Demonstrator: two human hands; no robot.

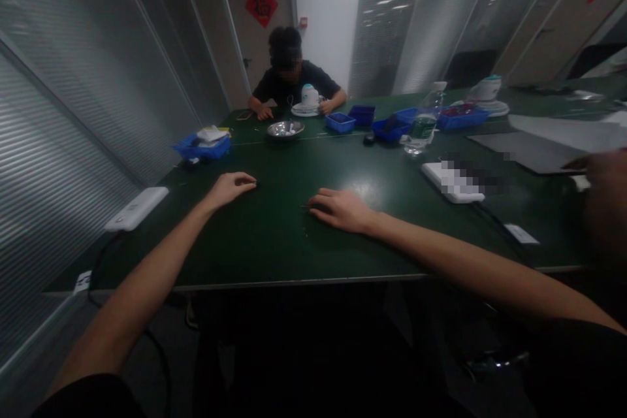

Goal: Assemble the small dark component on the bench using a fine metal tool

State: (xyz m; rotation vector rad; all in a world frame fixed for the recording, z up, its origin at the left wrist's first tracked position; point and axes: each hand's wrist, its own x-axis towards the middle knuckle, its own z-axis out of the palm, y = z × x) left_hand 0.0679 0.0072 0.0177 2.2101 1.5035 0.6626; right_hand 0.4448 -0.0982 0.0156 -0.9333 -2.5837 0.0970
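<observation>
My left hand (228, 189) is over the green table (274, 241), its thumb and fingertips meeting in a pinch. A tiny dark spot shows at those fingertips, too small to name. To its right, my right hand (340, 209) rests low on the tabletop with curled fingers. A thin, faint sliver pokes out leftward from its fingertips; its kind cannot be made out. A gap of bare table separates the two hands. Beyond them stands a shiny metal bowl (285, 130) with small pale things in it.
A blue tray (203, 149) and a white power strip (137, 208) lie left. Right of the hands are a water bottle (422, 127), several blue trays (386, 132) and another white strip (443, 179). A person (294, 78) sits opposite; a blurred hand (607, 189) shows far right.
</observation>
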